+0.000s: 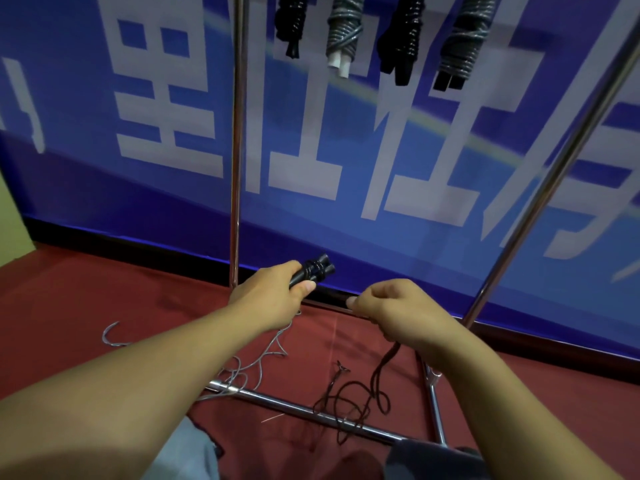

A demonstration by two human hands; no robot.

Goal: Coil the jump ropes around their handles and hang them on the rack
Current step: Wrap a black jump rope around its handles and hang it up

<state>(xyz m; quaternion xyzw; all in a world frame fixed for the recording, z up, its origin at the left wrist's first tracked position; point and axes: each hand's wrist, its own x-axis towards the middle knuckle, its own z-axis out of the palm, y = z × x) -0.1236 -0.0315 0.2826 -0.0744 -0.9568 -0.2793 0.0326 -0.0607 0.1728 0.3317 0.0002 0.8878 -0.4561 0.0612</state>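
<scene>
Handles [313,270]: paired, black, gripped in left hand [273,296], pointing up-right. Rope [377,375]: apparently pinched in right hand [391,311] fingers, just right of handles; slack lies on floor [104,289].

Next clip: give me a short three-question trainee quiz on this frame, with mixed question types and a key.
1. True or false: the left hand grips the black handles.
2. How many coiled ropes already hang on the rack?
3. The right hand pinches: A) the dark rope B) the silver rope C) the rack's pole.

Key: 1 true; 2 four are visible; 3 A.
</scene>
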